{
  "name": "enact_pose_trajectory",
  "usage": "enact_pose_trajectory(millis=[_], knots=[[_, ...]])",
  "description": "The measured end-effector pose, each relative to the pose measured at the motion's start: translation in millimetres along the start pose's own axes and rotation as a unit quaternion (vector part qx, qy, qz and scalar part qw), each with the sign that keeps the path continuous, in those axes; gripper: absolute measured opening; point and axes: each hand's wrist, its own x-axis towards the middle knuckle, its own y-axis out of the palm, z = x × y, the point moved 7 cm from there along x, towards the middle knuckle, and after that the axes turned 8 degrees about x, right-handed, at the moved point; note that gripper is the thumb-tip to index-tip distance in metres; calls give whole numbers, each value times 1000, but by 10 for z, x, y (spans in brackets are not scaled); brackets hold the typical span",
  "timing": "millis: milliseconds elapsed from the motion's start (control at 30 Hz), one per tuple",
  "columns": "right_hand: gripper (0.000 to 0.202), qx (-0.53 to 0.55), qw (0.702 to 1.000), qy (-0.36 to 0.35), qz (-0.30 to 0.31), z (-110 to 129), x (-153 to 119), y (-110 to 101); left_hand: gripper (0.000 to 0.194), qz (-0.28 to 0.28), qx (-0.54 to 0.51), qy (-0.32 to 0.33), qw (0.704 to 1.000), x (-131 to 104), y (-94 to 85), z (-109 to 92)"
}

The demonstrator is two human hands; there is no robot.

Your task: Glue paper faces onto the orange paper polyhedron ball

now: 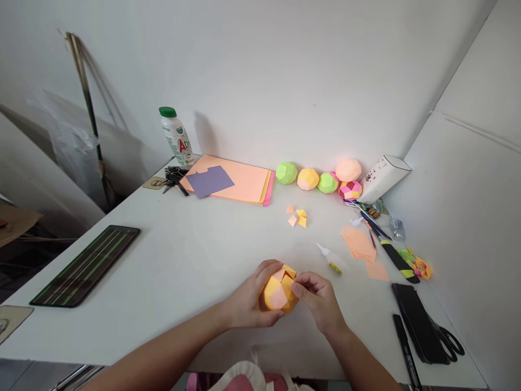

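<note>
A faceted paper ball (279, 297) in orange and peach sits in my left hand (252, 296), whose fingers and thumb wrap round its left side. Near its top is a gap with raised paper edges. My right hand (319, 298) pinches at the ball's right upper edge, thumb against forefinger; the bit of paper between the fingertips is mostly hidden. Beyond the ball lie several small orange and peach paper pieces (302, 221). To the right, a small white glue tube (330, 258) with a pointed nozzle rests on the table.
Finished-looking paper balls (308, 178) line the wall. Coloured paper sheets (244, 179), a purple piece (209, 181), keys (176, 176) and a bottle (178, 138) are at back left. On the right lie peach squares (358, 243), a cutter (399, 260), a phone (419, 323), scissors (450, 342) and a marker (406, 350).
</note>
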Motion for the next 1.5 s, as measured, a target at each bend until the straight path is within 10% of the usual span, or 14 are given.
enact_pose_trajectory(millis=[1500], knots=[[23,-116,985,4,132,33,-91,227,77,21,220,111,969,-17,-13,-208]])
